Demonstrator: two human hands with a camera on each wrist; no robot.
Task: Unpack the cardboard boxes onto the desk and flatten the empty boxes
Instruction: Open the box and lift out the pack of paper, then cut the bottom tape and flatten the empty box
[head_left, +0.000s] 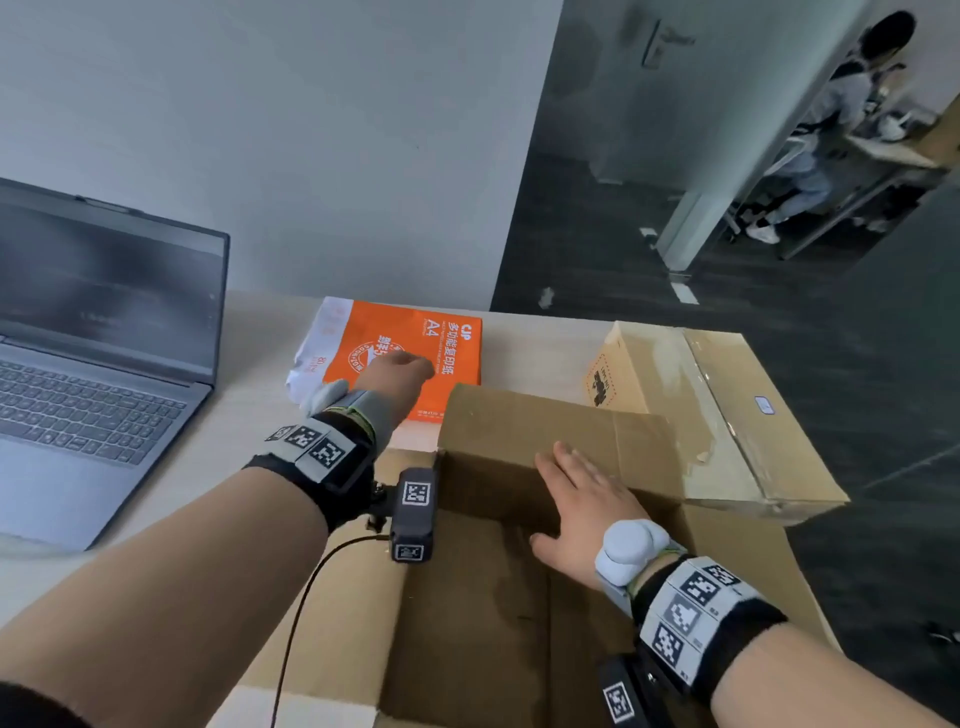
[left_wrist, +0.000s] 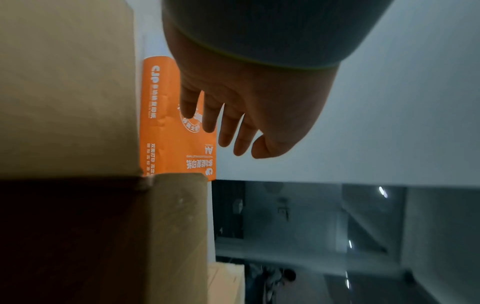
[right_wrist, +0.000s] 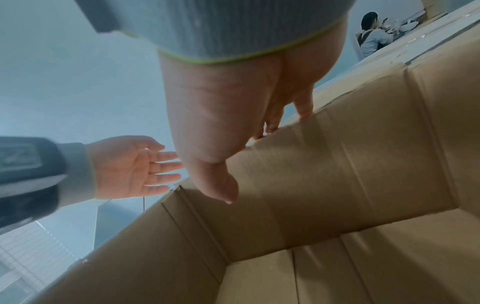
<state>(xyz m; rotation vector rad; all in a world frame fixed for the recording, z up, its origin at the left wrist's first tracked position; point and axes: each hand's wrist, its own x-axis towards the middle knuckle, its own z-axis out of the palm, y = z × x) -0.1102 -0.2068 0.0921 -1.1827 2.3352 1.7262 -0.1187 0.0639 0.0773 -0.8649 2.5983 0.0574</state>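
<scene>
1. Cardboard sits under my right hand (head_left: 584, 509): fingers straight and together, laid over the far wall of the open box (head_left: 519, 597), thumb hanging inside, gripping nothing.
2. My left hand (head_left: 397, 376) is beyond the box's far-left corner, fingers (left_wrist: 210, 115) loosely spread above the orange A4 paper ream (head_left: 415, 345); whether they touch it I cannot tell.
3. That ream lies flat on the desk (head_left: 249, 415), just behind the box.
4. A second, taped box (head_left: 717, 410) lies right of the ream; a laptop (head_left: 98, 338) sits well left.
</scene>
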